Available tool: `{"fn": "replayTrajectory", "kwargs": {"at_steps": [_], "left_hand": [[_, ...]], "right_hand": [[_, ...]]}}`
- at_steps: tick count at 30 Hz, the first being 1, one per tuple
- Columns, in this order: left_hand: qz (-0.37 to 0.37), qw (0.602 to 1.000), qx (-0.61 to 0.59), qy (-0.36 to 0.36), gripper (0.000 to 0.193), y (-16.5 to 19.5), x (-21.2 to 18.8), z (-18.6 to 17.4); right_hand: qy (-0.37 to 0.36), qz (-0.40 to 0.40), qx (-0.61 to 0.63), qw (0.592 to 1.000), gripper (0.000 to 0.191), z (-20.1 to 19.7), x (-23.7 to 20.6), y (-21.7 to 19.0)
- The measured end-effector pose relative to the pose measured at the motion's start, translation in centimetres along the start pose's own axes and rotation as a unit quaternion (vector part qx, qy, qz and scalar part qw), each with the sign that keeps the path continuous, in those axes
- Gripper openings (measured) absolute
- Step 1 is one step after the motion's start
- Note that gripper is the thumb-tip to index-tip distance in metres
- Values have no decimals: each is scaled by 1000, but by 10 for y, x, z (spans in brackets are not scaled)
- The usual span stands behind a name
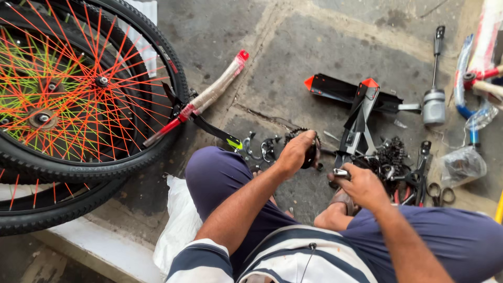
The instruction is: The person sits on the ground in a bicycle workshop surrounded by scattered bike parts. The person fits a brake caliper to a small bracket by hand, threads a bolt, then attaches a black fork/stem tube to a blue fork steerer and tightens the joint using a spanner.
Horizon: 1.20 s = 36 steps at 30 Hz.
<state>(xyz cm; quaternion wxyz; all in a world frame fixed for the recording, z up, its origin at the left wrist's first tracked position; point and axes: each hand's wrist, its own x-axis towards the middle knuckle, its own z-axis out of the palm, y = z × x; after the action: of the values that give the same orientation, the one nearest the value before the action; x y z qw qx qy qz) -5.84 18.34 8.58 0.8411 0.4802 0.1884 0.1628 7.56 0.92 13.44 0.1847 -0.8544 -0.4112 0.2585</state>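
While bike parts litter cracked concrete floor (314, 63), left hand (296, 152) grips sprocket (309, 140), right hand (364, 186) pinches tool (340, 172).

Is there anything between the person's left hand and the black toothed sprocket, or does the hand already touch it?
Nothing visible stands between them. The left hand already rests on the black toothed sprocket, covering most of it. The right hand, holding a small metal tool, is beside it, apart.
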Motion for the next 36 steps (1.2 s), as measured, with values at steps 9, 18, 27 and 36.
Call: {"fn": "replayTrajectory", "kwargs": {"at_steps": [9,18,27,36], "left_hand": [[65,892,448,6,61,-14,-20,18],[74,871,485,-5,61,-36,-20,18],[-22,712,665,-223,42,-65,-22,7],[69,846,511,-138,55,-68,-8,9]], "right_hand": [[12,-36,299,953,18,2,-14,18],[-55,-26,397,916,16,39,-15,20],[-112,-318,-191,922,23,-4,-17,3],[118,-244,18,962,25,-3,-22,-25]]}}
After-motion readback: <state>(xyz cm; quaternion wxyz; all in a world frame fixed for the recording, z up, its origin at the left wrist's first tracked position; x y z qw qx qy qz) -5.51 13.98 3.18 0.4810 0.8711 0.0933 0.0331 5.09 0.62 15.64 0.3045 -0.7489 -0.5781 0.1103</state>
